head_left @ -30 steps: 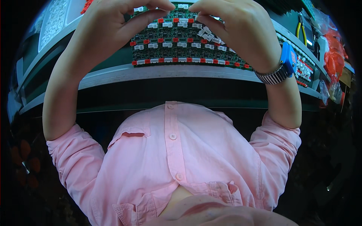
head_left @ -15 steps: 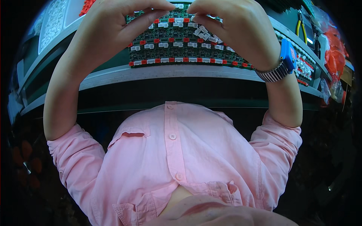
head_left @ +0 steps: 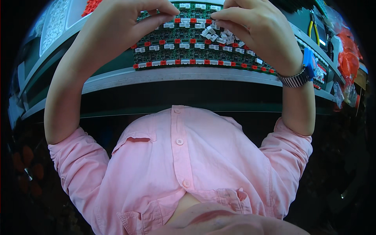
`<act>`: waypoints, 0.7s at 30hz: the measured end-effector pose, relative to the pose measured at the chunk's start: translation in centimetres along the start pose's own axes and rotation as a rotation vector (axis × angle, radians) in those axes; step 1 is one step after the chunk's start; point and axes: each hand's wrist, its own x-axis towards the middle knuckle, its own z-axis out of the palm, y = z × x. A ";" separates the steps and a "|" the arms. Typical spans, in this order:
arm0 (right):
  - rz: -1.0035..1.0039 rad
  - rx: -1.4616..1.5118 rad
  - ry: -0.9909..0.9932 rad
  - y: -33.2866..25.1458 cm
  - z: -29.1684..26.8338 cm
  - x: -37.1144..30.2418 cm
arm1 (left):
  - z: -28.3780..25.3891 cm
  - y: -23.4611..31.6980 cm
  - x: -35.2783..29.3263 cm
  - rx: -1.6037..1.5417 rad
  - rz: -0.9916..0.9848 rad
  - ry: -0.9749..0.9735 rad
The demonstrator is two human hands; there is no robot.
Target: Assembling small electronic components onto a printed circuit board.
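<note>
My left hand (head_left: 145, 17) is over the left part of a panel of green circuit boards (head_left: 168, 36). Its thumb and index finger come together in a pinch at the upper rows, and anything between them is too small to make out. My right hand (head_left: 254, 25) hovers at the right, thumb and index finger slightly apart, beside a small heap of loose white connectors (head_left: 213, 35) lying on the boards. Rows of red and white connectors (head_left: 188, 62) line the panel. A striped band with a blue device (head_left: 309, 62) circles my right wrist.
White parts fill a tray (head_left: 56, 31) at the far left, near a container of red parts (head_left: 90, 7). A metal rail (head_left: 176, 74) borders the bench in front of me. Yellow-handled pliers (head_left: 312, 29) and red plastic bags (head_left: 347, 58) are at the right.
My right hand has moved right, away from my left fingertips, baring more of the boards and the loose white connectors. My left hand has barely shifted.
</note>
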 end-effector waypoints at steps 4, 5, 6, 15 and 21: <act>-0.171 0.154 0.248 1.5 0.1 -0.1 | -0.4 0.9 1.4 0.005 -0.279 -0.220; -0.174 0.155 0.250 1.5 0.1 -0.3 | -0.5 0.9 1.4 0.008 -0.281 -0.217; -0.079 0.274 0.280 1.4 0.1 -0.6 | -0.6 0.8 1.4 0.048 -0.251 -0.229; 0.333 0.868 0.507 -0.6 -0.7 -2.6 | 1.1 0.3 1.0 0.179 0.085 -0.129; 0.284 0.885 0.464 -0.8 -1.4 -3.2 | 3.3 4.5 3.5 0.160 0.062 -0.141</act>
